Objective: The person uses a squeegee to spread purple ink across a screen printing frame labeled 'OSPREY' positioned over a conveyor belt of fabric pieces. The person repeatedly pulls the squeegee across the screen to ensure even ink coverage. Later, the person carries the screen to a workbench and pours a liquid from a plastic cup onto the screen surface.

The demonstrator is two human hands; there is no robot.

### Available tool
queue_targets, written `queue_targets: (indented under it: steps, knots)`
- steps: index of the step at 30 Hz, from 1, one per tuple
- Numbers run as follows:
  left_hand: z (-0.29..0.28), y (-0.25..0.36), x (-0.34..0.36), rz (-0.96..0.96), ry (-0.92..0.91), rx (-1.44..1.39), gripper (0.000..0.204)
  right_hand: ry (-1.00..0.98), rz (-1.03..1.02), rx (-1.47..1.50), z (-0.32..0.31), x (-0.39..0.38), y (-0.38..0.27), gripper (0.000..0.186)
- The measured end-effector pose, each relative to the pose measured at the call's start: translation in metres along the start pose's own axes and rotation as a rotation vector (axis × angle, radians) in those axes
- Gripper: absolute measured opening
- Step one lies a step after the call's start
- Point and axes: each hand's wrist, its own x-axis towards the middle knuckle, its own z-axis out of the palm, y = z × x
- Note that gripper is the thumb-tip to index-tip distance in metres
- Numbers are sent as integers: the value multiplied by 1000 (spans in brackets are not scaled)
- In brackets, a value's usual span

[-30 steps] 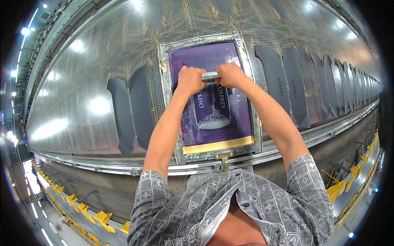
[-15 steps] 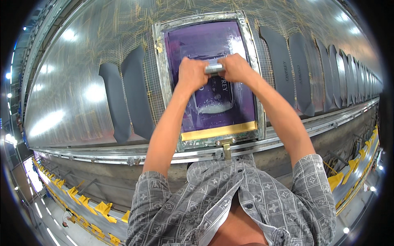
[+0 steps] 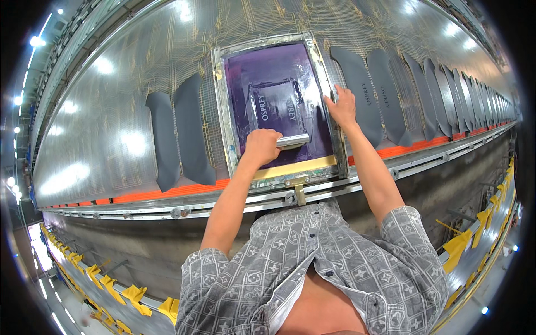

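My left hand (image 3: 263,144) is shut on the left end of a silver squeegee bar (image 3: 293,139), which lies across the lower part of a screen printing frame (image 3: 220,67). The purple inked mesh (image 3: 268,61) shows pale lettering inside a rectangular patch, with yellow tape (image 3: 293,167) along the near edge. At the frame's right side, my right hand (image 3: 341,103) is off the bar, fingers apart and partly bent, by the frame's edge; whether it touches the frame I cannot tell.
Dark grey cut pieces (image 3: 188,128) lie on the long metal table (image 3: 100,145) either side of the frame, several in a row running right, some printed. An orange strip (image 3: 396,149) and metal rail (image 3: 234,202) run along the near edge. Yellow cloth pieces (image 3: 455,251) line rails below.
The squeegee and my left hand have moved down toward me. My right hand has let go of the bar and moved to the frame's right side. The orange strip now shows.
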Motion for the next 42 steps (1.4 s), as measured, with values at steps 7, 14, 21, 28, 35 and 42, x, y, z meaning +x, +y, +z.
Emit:
queue_targets:
  steps: [7, 14, 21, 28, 35, 42]
  knots:
    - [-39, -44, 82, 10, 130, 6, 12, -17, 36, 104, 33, -3, 16, 69]
    - [-66, -75, 133, -44, 143, 6, 10, 26, 51, 351, 15, -4, -1, 65]
    - [-4, -9, 21, 0, 420, -19, 43, 92, -83, 297, -16, 15, -9, 64]
    - [-10, -27, -113, -56, 483, 60, 31, 77, -63, 384, 33, -7, -110, 61]
    - [-89, -192, -210, -68, 352, 120, 34, 121, -75, 549, 138, -54, -273, 44]
    - [-82, -210, -197, -157, 232, 107, 19, 97, 26, 414, 183, -67, -259, 68]
